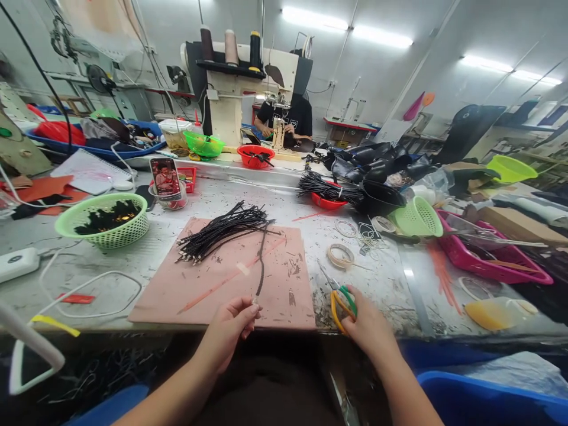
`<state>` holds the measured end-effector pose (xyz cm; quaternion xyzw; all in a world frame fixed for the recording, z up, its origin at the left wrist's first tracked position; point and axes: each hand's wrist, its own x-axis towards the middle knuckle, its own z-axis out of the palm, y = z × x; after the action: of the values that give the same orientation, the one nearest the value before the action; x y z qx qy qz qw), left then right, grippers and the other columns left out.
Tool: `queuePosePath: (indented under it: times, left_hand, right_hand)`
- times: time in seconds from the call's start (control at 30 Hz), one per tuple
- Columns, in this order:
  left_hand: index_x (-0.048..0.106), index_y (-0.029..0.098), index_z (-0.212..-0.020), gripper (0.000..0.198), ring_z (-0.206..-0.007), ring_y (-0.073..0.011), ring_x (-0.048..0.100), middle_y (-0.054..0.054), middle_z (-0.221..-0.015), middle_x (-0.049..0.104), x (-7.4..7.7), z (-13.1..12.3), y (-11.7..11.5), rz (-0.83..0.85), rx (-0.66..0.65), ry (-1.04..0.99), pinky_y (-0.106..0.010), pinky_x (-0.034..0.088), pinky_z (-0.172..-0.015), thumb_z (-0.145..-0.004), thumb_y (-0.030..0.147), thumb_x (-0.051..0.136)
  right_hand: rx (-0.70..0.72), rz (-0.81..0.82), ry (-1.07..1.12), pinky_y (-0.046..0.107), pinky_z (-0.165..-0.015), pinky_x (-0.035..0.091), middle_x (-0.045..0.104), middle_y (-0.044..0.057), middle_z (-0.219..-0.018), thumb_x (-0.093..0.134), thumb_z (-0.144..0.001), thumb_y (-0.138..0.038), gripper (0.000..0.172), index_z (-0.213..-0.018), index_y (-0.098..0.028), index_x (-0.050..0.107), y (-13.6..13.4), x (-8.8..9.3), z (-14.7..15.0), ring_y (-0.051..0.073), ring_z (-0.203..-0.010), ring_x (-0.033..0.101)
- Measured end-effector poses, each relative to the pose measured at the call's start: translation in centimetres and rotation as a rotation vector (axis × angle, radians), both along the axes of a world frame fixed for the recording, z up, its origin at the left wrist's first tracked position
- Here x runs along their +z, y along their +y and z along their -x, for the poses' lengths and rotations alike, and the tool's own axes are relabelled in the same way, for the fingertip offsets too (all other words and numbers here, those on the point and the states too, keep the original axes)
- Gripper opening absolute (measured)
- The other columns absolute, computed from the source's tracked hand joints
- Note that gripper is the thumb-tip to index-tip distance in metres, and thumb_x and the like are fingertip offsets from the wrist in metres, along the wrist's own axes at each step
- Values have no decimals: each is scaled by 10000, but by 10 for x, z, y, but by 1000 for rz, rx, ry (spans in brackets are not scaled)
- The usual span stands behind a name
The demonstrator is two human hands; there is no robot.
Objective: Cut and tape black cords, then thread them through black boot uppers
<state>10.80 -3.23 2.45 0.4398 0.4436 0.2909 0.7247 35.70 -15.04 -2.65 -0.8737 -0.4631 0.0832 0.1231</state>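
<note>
My left hand [235, 318] is closed in a pinch on the pale tip of a thin black braided cord [261, 266]. That cord runs away from me over a pink mat [164, 296] towards a bundle of similar black cords [222, 231] with whitish ends. At the mat's right side, my right hand [366, 322] is closed about the handles of a pair of scissors [341, 299], one green and one orange. Their blades point away to the left, low over the table. Some of the right fingers are hidden behind the hand.
A green basket [102, 236] of black pieces and a phone [165, 177] stand left. A tape roll [340, 255], a red bowl [328, 201] under more cords and a magenta basket [501, 266] lie right. Beyond, a person [304, 115] sits behind a sewing machine [226, 112].
</note>
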Motion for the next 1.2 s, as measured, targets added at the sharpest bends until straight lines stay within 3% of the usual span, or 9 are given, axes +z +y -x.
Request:
queuePosePath:
  times: [0.1,0.2,0.4,0.67,0.87,1.2]
  left_hand:
    - [619,126,-630,275,-470,-64,391,-1,-585,572,2,5,-1,-38,-1,9,-194,264,-434,-557,377,706]
    - [650,130,-653,284,-488,-81,404,-10,-600,573,7,9,-2,-96,-30,49,-211,281,-446,-573,399,689]
    - [644,139,-637,295,-479,-90,383,17,-533,508,16,15,-1,-157,-146,134,-218,278,-453,-590,429,665]
    - [641,136,-634,274,-484,-85,372,28,-530,492,20,20,-1,-205,-206,170,-217,275,-468,-618,409,652]
    - [645,142,-625,254,-481,-88,369,23,-535,503,19,18,-1,-212,-189,154,-220,275,-469,-621,396,651]
    - [648,153,-615,236,-489,-95,370,17,-546,517,15,19,0,-212,-188,158,-218,274,-472,-631,388,644]
  right_hand:
    - [231,-154,386,381,-866,449,591,92,-1166,483,-713,-190,552,-1263,-210,440,0,9,16,248,-1013,573]
    - [476,-111,698,371,-859,440,621,82,-1066,532,-703,-262,495,-1194,-199,502,-1,23,42,239,-967,565]
    - [719,-85,967,317,-696,449,588,39,-828,503,-713,-539,492,-1045,-180,550,5,38,71,195,-747,537]
    - [743,-116,872,266,-616,397,551,8,-731,472,-732,-617,509,-988,-185,558,5,37,72,153,-646,472]
    - [757,-91,971,267,-661,429,559,11,-750,412,-741,-675,594,-1050,-183,533,4,35,75,166,-699,516]
    - [779,-121,884,265,-697,442,605,30,-824,411,-772,-638,556,-1059,-186,560,7,39,76,176,-731,543]
